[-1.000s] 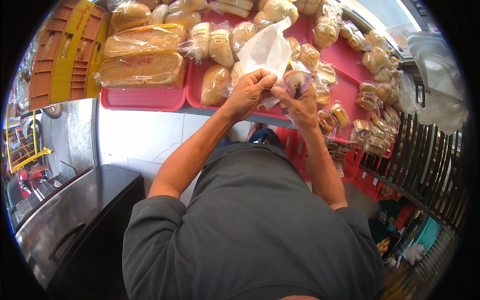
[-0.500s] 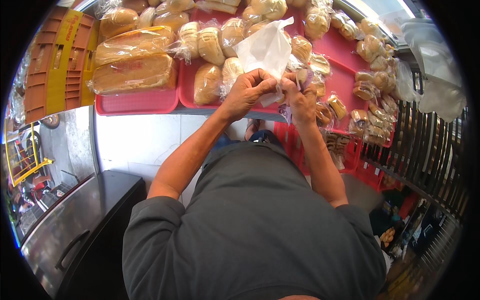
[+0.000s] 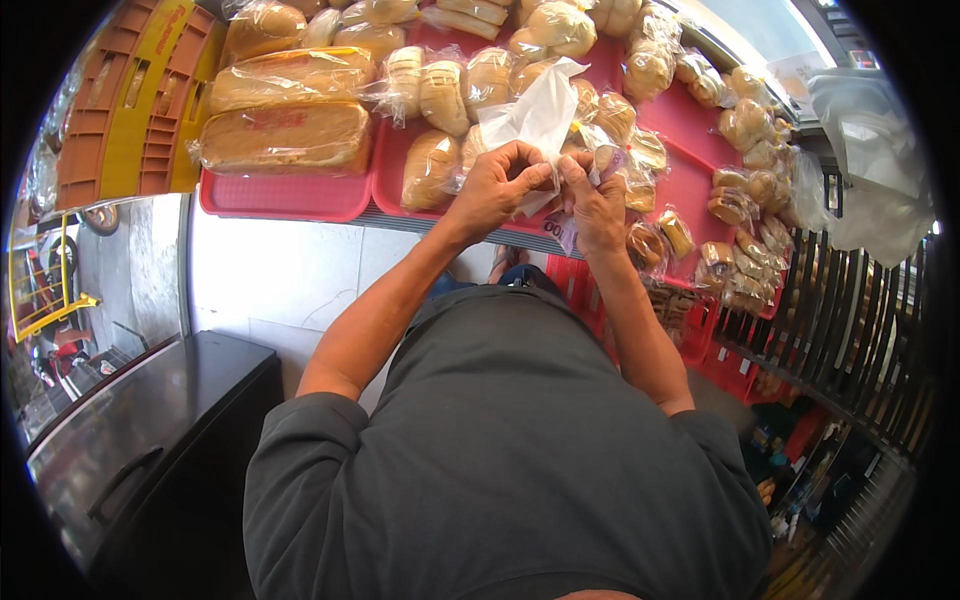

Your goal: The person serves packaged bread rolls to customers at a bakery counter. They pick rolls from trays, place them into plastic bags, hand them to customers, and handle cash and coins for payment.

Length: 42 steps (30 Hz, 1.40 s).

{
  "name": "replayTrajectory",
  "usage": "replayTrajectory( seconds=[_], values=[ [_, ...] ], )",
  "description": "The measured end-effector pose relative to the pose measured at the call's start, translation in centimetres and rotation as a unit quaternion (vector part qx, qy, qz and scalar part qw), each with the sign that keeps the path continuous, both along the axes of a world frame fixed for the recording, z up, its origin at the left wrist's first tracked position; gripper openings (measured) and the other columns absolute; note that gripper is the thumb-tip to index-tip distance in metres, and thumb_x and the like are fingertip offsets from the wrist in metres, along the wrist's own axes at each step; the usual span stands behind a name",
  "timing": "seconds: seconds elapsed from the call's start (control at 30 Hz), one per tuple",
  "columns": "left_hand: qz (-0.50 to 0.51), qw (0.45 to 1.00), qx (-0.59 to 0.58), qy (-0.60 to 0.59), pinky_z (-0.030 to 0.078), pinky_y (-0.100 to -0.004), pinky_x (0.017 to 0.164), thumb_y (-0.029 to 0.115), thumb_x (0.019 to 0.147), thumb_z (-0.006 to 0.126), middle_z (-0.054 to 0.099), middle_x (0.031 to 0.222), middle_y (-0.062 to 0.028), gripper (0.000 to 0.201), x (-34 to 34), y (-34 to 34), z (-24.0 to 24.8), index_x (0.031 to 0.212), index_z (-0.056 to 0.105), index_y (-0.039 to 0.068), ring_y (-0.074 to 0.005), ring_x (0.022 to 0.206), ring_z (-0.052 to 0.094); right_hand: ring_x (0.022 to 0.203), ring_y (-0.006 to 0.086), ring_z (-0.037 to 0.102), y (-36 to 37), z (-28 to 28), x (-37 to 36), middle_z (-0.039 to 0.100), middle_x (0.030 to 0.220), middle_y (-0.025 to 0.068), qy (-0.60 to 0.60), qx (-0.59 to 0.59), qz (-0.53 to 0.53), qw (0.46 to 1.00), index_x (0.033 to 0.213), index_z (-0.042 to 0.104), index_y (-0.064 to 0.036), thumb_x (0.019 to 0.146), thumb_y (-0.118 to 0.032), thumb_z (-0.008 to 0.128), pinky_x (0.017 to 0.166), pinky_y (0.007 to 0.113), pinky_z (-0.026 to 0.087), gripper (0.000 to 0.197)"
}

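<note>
A white plastic bag is pinched at its gathered neck between my two hands, over the front of the bread trays. My left hand grips the bag's neck with thumb and forefinger. Close beside it, my right hand pinches the same neck and also holds a purplish banknote, which sticks out below and above the fingers. What the bag contains, if anything, cannot be made out. Just behind the hands lie wrapped bread loaves on a red tray.
Long wrapped loaves lie on the left red tray. An orange and yellow crate stands at far left. Clear plastic bags hang at right above a dark slatted rack. A black cabinet is at lower left.
The view has shifted slightly, so the trays and bread appear a little further right. Both hands keep their pinch on the bag's neck, and more of the banknote shows below the right hand.
</note>
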<state>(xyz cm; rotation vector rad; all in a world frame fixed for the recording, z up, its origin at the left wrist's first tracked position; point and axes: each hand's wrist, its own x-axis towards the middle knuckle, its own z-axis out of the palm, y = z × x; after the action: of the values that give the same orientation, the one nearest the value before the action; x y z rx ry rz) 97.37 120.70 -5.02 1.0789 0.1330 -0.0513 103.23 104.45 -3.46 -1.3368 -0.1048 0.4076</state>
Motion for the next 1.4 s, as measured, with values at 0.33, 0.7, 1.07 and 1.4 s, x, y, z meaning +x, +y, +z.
replayTrajectory(
  seconds=[0.33, 0.7, 1.07, 1.4],
  values=[
    [0.004, 0.998, 0.053, -0.018, 0.052, -0.0239, 0.082, 0.018, 0.109, 0.064, 0.069, 0.100, 0.0003, 0.013, -1.9, 1.9, -0.8, 0.110, 0.064, 0.005, -0.0055, 0.092, 0.062, 0.058, 0.0046, 0.052, 2.0, -1.1, -1.9, 0.063, 0.075, -0.0028, -0.049, -0.023, -0.003, 0.999, 0.104, 0.072, -0.0048, 0.105, -0.017, 0.070, 0.052, 0.021, 0.040, 0.012],
    [0.006, 0.998, 0.053, -0.029, 0.056, -0.0276, 0.088, 0.016, 0.111, 0.060, 0.068, 0.105, -0.0050, 0.013, -2.3, 2.3, -1.8, 0.110, 0.060, 0.003, -0.0085, 0.096, 0.064, 0.060, 0.0039, 0.051, 2.5, -0.5, -3.4, 0.061, 0.074, -0.0043, -0.028, -0.060, 0.010, 0.998, 0.108, 0.069, -0.0080, 0.103, -0.018, 0.071, 0.053, 0.021, 0.039, 0.011],
    [0.197, 0.980, -0.011, 0.029, 0.045, -0.0491, 0.116, 0.017, 0.103, 0.066, 0.060, 0.141, -0.0149, 0.021, -5.3, 9.9, -1.8, 0.122, 0.070, 0.007, -0.0309, 0.131, 0.059, 0.059, 0.0040, 0.053, -0.2, 3.8, 6.6, 0.067, 0.086, -0.0005, 0.060, 0.010, 0.054, 0.997, 0.112, 0.066, -0.0076, 0.108, -0.014, 0.061, 0.053, 0.021, 0.048, 0.009],
    [-0.046, 0.813, 0.565, -0.132, 0.055, -0.0441, 0.077, 0.002, 0.082, 0.074, 0.065, 0.091, -0.0099, 0.020, 2.9, 7.0, 2.4, 0.096, 0.080, 0.014, -0.0328, 0.087, 0.069, 0.082, 0.0129, 0.063, 2.0, 4.7, 9.7, 0.065, 0.088, 0.0021, -0.191, -0.218, 0.308, 0.906, 0.108, 0.064, -0.0041, 0.101, -0.005, 0.064, 0.072, 0.032, 0.052, 0.007]
  ],
)
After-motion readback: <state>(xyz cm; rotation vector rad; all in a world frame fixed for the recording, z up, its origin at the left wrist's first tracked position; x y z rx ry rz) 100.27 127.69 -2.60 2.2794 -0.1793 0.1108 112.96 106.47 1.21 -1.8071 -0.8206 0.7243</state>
